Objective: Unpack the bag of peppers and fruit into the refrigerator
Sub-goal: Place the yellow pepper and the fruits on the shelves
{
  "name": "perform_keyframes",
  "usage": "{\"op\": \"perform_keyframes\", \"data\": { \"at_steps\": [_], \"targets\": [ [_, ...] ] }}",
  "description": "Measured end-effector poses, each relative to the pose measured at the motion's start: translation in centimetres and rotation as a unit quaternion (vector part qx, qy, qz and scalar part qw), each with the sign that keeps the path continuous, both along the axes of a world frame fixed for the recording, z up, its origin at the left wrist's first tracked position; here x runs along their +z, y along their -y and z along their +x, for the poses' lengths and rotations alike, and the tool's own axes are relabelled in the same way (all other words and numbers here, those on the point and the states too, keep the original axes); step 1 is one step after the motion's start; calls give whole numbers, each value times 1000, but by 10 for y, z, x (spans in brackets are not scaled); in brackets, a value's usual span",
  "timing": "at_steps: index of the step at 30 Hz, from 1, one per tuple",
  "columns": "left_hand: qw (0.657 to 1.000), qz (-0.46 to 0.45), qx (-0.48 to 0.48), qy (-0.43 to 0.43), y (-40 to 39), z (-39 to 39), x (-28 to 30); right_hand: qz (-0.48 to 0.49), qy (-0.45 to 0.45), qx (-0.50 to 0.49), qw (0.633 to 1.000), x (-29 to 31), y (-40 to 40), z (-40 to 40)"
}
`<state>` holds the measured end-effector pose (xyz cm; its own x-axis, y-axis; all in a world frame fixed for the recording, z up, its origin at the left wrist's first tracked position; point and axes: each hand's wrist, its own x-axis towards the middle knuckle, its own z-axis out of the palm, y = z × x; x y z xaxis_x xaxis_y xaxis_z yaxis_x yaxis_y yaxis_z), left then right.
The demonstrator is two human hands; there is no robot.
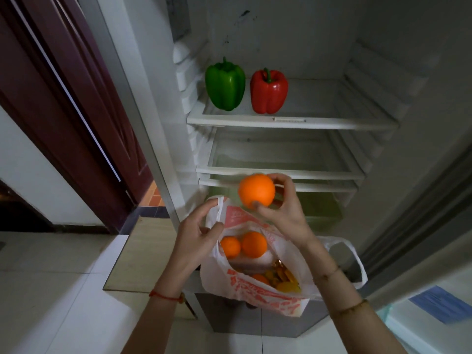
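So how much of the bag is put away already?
Two things are in: the green pepper and the red pepper stand side by side on the top shelf. The right hand holds one orange above the bag, and the left hand pinches the bag's edge. At least two oranges and some yellow items remain inside.

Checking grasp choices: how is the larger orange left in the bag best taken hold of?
Grip the larger orange across its round upper half, fingers spread, coming from above through the bag mouth. Its top is bare; the smaller orange crowds its left.
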<state>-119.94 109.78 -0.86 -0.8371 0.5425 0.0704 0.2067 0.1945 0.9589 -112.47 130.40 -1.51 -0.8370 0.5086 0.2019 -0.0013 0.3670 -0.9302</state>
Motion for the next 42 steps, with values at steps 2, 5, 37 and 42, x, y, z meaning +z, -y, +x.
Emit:
{"op": "perform_keyframes", "data": {
  "at_steps": [2,5,37,42],
  "targets": [
    [1000,0,-2,4,-2,-2,1,34,-14,-24,999,16,-4,-18],
    [1000,1,-10,9,-3,-3,3,62,1,-30,998,28,-9,-53],
    [999,23,-27,18,-2,-7,13,87,-41,-103,990,21,-11,-90],
    [1000,18,-10,23,7,-4,4,125,-25,9,992,-17,11,-23]
  ]
}}
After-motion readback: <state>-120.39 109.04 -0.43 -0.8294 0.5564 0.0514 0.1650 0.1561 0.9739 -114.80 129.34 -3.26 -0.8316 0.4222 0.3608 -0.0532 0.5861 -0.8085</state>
